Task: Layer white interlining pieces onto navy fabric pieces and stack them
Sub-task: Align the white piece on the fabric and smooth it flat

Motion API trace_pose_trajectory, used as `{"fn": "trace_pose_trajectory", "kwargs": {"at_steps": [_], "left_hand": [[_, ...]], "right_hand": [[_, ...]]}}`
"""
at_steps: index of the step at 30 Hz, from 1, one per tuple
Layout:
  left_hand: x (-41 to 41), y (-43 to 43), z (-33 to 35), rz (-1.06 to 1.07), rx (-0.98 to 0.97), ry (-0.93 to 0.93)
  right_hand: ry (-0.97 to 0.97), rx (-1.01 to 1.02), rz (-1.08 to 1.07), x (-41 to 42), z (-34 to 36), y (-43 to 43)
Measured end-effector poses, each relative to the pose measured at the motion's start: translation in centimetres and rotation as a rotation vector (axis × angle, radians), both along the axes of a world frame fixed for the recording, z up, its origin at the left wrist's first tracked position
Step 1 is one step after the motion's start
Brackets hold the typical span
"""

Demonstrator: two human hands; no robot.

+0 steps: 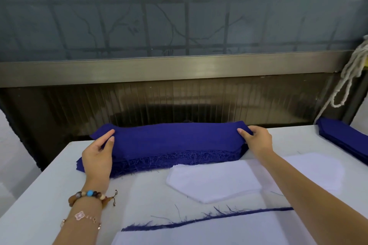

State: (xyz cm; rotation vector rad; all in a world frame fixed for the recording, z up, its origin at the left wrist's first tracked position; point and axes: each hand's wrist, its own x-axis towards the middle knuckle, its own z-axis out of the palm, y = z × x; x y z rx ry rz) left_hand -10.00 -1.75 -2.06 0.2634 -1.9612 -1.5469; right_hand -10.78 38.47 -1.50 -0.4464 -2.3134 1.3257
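My left grip pinches the left end of the top navy piece and my right grip pinches the right end. The piece spans the navy stack along the far edge of the tabletop. Frayed threads on its near side could snag the piece beneath and drag it askew, or nudge the stack off that far edge. Bare room lies toward the left edge. White interlining lies centre-right, and a layered pile sits at the near edge.
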Motion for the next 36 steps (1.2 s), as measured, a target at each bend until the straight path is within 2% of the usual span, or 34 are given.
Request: {"fn": "trace_pose_trajectory", "kwargs": {"at_steps": [3,16,21,29,36], "left_hand": [[0.4,-0.4,0.6,-0.031,0.105,0.012],[6.2,0.2,2.1,-0.176,0.197,-0.083],[10.1,0.6,2.8,-0.187,0.121,-0.165],[16.8,2.6,2.7,-0.217,0.073,-0.186],[20.6,4.2,1.6,-0.188,-0.043,-0.243]], "right_hand": [[0.015,-0.048,0.000,0.3,0.3,-0.2],[-0.012,-0.117,-0.038,6.2,2.7,3.2],[-0.099,-0.143,-0.005,10.4,3.2,4.3],[-0.178,-0.168,-0.065,16.4,2.0,6.7],[-0.174,0.026,-0.051,20.8,0.5,8.6]]}}
